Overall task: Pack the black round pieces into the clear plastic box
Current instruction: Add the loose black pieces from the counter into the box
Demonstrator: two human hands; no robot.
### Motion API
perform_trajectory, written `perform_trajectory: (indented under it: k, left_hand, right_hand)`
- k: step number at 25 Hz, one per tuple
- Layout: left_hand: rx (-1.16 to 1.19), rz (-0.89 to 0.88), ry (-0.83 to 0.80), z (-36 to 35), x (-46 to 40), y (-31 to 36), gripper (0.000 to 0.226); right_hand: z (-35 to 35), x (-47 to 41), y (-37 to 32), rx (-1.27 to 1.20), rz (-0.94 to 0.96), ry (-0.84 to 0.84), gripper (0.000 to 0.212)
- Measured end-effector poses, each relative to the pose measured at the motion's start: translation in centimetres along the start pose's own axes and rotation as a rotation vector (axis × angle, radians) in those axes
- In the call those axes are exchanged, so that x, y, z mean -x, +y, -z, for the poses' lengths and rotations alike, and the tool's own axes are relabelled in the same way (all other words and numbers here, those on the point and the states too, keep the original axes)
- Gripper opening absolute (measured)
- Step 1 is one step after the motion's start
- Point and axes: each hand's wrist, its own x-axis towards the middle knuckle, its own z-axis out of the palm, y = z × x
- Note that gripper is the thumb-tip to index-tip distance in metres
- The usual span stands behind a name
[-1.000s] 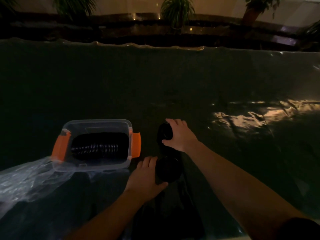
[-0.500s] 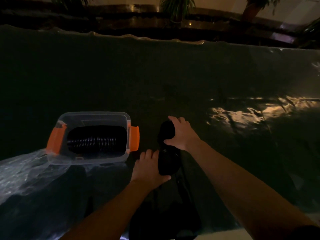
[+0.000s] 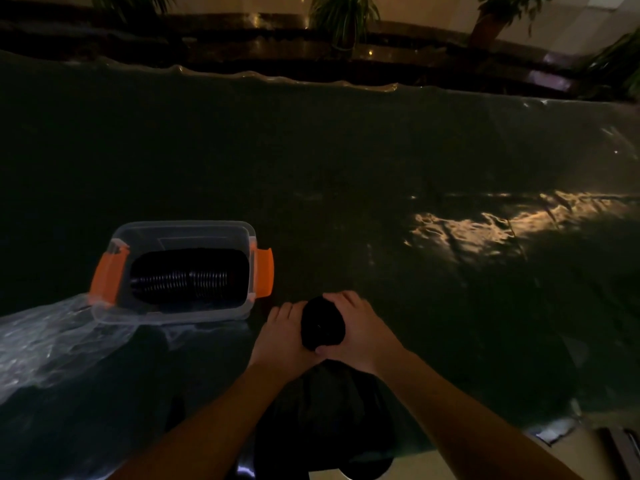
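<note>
Black round pieces (image 3: 322,327) sit pressed between left hand (image 3: 282,336) and right hand (image 3: 360,332), just right of the part-filled clear plastic box (image 3: 180,271); crumpled plastic wrap (image 3: 52,337) lies at its left.

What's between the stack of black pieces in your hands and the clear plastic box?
In the head view, only the left hand and bare dark tabletop separate the black round stack from the clear orange-latched box.

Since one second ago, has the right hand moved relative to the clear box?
Yes. The right hand has come nearer the person, pressing the black pieces against the left hand, beside the clear box front corner.
</note>
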Motion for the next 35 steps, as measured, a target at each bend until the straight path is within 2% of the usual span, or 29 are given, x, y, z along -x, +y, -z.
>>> perform_trajectory:
  k: [5, 7, 9, 10, 14, 18, 22, 25, 27, 30, 33, 35]
  left_hand:
    - [0.128, 0.006, -0.034, 0.4, 1.3, -0.7, 0.094]
    - [0.306, 0.033, -0.064, 0.4, 1.9, -1.0, 0.096]
    - [0.444, 0.039, -0.07, 0.5, 2.5, -1.3, 0.099]
    - [0.502, 0.046, -0.077, 0.7, 2.9, -1.3, 0.1]
    - [0.8, 0.036, -0.072, 1.7, 4.5, -1.5, 0.086]
    - [0.91, -0.013, -0.01, 3.2, 6.3, 0.0, 0.079]
    - [0.909, -0.16, 0.085, 5.6, 7.8, 1.7, 0.079]
    - [0.85, -0.266, 0.142, 8.5, 8.6, 2.2, 0.08]
    - [0.774, -0.347, 0.185, 10.7, 8.7, 2.0, 0.083]
    - [0.721, -0.427, 0.24, 13.6, 8.4, 1.2, 0.084]
    - [0.649, -0.44, 0.196, 15.8, 7.7, -0.4, 0.079]
    - [0.542, -0.344, 0.196, 17.3, 6.7, -2.1, 0.057]
  right_hand:
    - [-0.7, 0.3, -0.3, -0.194, -0.033, -0.101, 0.104]
    - [-1.2, 0.5, -1.0, -0.282, -0.065, -0.099, 0.088]
    - [-1.8, 0.7, -1.4, -0.264, -0.069, -0.042, 0.056]
    - [-1.9, 0.8, -1.7, -0.196, -0.056, -0.015, 0.046]
    - [-1.9, 1.9, -2.3, -0.146, 0.004, 0.08, 0.034]
    - [-1.2, 3.8, -4.4, -0.021, 0.019, 0.285, 0.021]
    - [0.8, 6.0, -9.2, -0.084, -0.016, 0.382, 0.037]
    - [2.3, 6.6, -12.7, -0.146, -0.008, 0.426, 0.012]
    - [3.0, 6.4, -14.7, -0.124, -0.009, 0.454, 0.018]
    - [3.9, 5.6, -17.3, -0.117, -0.008, 0.49, 0.017]
    - [4.4, 4.7, -19.1, -0.163, -0.017, 0.528, 0.015]
    - [4.7, 3.7, -19.8, -0.204, -0.047, 0.565, 0.011]
